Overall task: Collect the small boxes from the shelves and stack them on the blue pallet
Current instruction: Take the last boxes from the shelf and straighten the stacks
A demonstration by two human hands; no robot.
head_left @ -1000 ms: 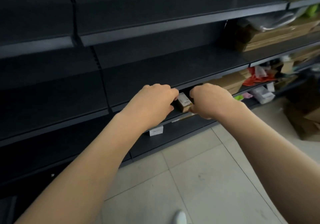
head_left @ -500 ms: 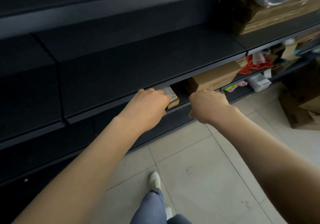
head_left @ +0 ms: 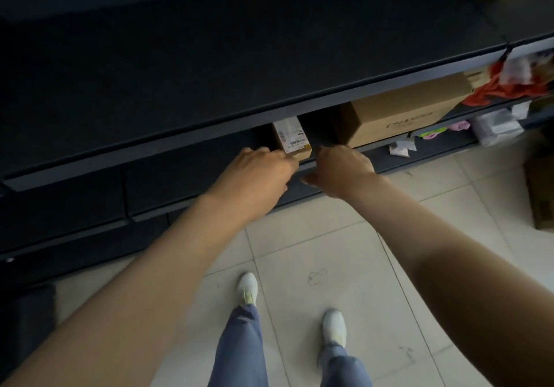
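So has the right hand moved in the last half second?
Yes. Against the carton, the right hand has shifted left, from in front of its left corner to just right of the box.

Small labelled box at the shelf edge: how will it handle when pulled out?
Small box looks like cardboard, so probably stiff under a grip. Far smaller than the nearby carton: likely light. Flat sides: should slide, not roll.

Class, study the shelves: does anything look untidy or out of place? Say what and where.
Yes. At the right end, a crumpled orange cloth lies heaped beside the large cardboard box, and loose paper scraps litter the shelf below.
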